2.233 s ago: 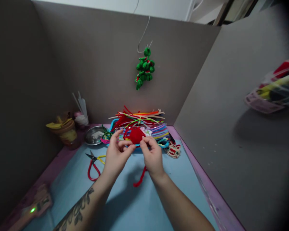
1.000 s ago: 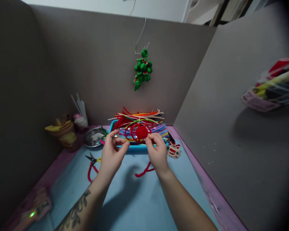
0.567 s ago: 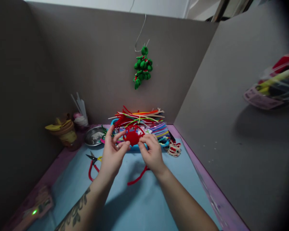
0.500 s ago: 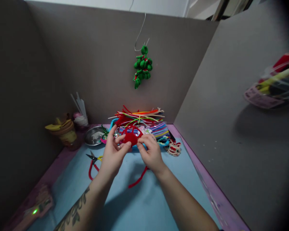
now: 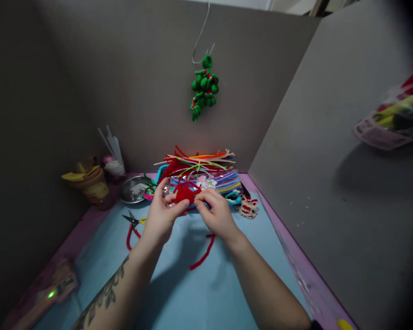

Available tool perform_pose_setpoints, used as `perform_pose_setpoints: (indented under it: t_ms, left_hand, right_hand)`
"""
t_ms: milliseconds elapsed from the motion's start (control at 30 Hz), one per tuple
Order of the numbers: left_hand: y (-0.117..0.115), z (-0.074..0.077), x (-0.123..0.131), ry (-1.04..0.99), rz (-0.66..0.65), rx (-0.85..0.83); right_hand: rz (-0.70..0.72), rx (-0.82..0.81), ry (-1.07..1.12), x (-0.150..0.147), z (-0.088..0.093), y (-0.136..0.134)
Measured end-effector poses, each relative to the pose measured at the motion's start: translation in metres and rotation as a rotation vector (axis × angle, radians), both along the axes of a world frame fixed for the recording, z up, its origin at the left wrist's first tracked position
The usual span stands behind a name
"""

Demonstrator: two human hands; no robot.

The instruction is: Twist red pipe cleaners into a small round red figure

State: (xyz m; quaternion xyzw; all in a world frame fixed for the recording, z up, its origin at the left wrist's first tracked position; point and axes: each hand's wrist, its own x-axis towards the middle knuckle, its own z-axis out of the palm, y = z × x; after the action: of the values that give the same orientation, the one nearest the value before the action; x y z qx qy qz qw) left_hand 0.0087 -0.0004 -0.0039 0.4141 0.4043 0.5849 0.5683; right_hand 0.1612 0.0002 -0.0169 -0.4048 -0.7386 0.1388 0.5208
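A red fuzzy piece, seemingly made of pipe cleaner [image 5: 185, 195], is held up over the table between my two hands. It has a dense rounded body with thin loops around its upper edge. My left hand [image 5: 163, 211] grips it from the left, thumb in front and fingers curled behind. My right hand [image 5: 213, 208] pinches at its right edge, fingertips pressed together. Below the right hand dangles a loose red pipe-cleaner end [image 5: 203, 256]; where it joins the piece is hidden. Red-handled scissors [image 5: 132, 227] lie partly behind my left wrist, blades spread.
A blue tray [image 5: 161, 173] of colourful pipe cleaners [image 5: 227, 181] stands at the back. Left of it are a metal bowl [image 5: 134, 190] and a pot [image 5: 93, 183]. A glue gun [image 5: 57, 291] with green light lies front left. A green ornament [image 5: 205, 87] hangs above.
The view has tilted down slightly. The red piece has turned a little between my hands, and the dangling end has swung slightly right. Both hands keep their hold.
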Motion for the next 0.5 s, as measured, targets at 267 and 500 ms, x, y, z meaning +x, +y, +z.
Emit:
perform_pose_setpoints:
  t_ms: [267, 500]
  left_hand:
    - [0.001, -0.002, 0.001, 0.033, -0.008, 0.028]
    - [0.009, -0.008, -0.007, 0.016, 0.024, 0.013]
  right_hand:
    - [-0.044, -0.141, -0.014, -0.004, 0.000, -0.002]
    - [-0.004, -0.054, -0.141, 0.006, 0.011, -0.004]
